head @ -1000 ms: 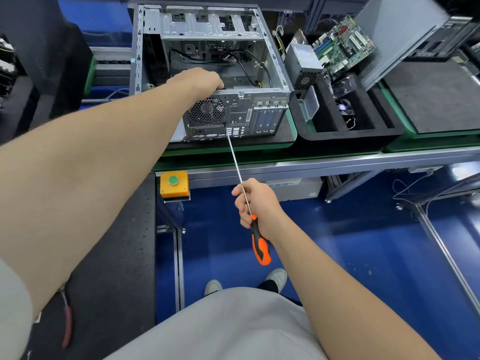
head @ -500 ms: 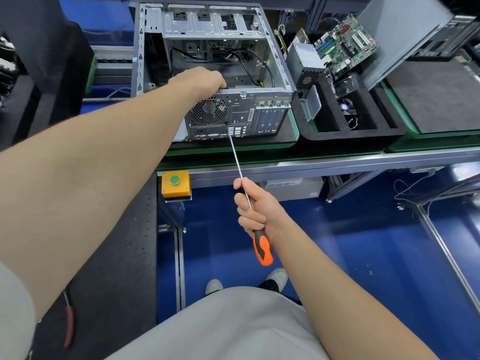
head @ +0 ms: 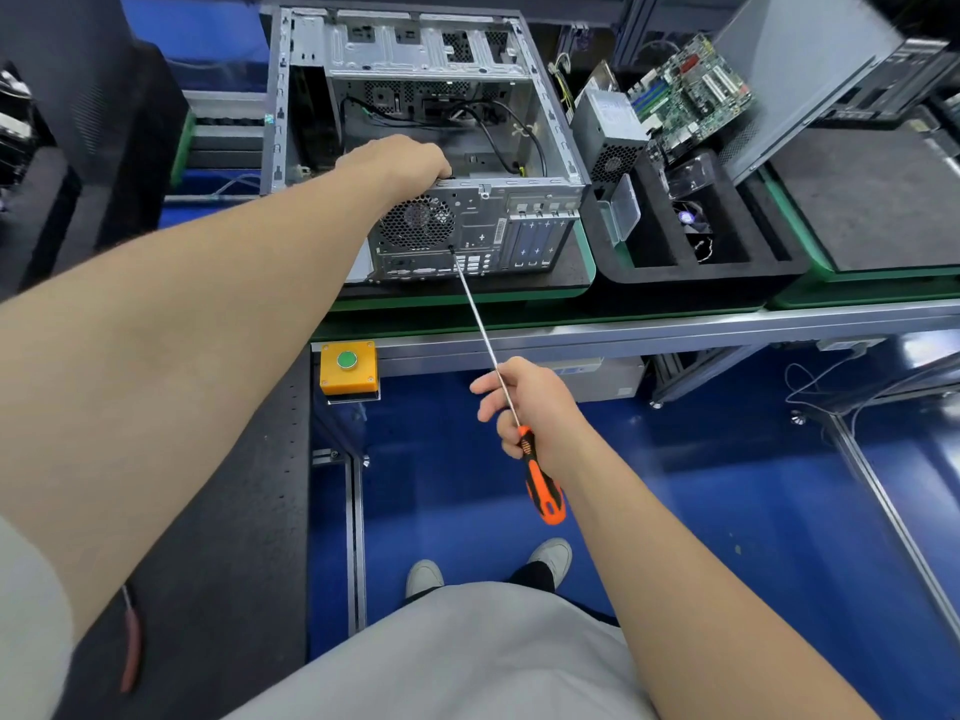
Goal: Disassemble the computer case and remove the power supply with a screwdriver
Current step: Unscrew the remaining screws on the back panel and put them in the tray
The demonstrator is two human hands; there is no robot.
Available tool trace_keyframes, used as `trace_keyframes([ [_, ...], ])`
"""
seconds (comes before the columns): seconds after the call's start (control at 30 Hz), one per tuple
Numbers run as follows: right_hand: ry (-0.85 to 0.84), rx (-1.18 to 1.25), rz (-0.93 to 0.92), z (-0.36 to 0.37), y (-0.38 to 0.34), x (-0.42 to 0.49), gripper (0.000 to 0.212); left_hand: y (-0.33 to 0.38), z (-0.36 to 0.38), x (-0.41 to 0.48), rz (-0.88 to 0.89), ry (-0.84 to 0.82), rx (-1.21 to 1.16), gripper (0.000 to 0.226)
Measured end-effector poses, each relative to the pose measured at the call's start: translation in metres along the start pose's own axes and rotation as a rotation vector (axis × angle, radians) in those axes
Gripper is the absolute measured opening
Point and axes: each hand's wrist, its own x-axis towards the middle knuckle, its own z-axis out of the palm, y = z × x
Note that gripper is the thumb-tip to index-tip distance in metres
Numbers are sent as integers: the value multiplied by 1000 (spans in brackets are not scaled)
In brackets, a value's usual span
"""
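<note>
The open grey computer case lies on its side on the green-edged bench, its rear panel facing me. My left hand grips the top edge of that rear panel above the round fan grille. My right hand holds a long screwdriver with an orange and black handle, fingers curled loosely round the shaft and the handle's top. The tip touches the rear panel just below and right of the grille. A grey power supply stands outside the case, to its right.
A black foam tray right of the case holds a fan and a clear plastic box. A green motherboard leans behind it against a grey panel. An orange box with a green button hangs under the bench edge. Blue floor below.
My right hand's fingers have loosened and shifted along the screwdriver shaft, as in turning it. The tip stays at the same spot on the rear panel. My left hand has not moved.
</note>
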Motion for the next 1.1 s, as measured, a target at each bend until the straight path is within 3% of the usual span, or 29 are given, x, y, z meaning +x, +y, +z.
trace_keyframes([
  [0.17,-420,510,52,-5,11,-4,17,0,0,2,26,-21,9,24],
  [0.23,-591,669,121,-3,20,-4,22,-1,1,3,30,-21,11,21],
  [0.33,-780,960,236,3,29,-3,33,0,1,4,18,-20,7,34],
  [0.4,-675,842,163,6,31,-1,27,0,0,4,21,-16,12,32],
  [0.47,-456,487,7,7,32,-2,23,0,0,3,34,-24,31,17],
  [0.63,318,-543,-345,20,30,-4,27,0,0,5,38,-17,42,23],
  [0.7,489,-851,-386,18,31,-4,26,-1,1,4,33,-15,30,26],
  [0.73,513,-861,-404,15,30,-5,25,-1,1,4,33,-17,32,29],
  [0.8,417,-637,-407,11,28,-3,32,-1,1,4,38,-20,50,36],
  [0.93,-35,210,21,9,16,-1,33,1,0,3,27,-19,54,48],
  [1.1,-461,614,65,2,32,-3,17,0,-1,0,19,-16,29,51],
])
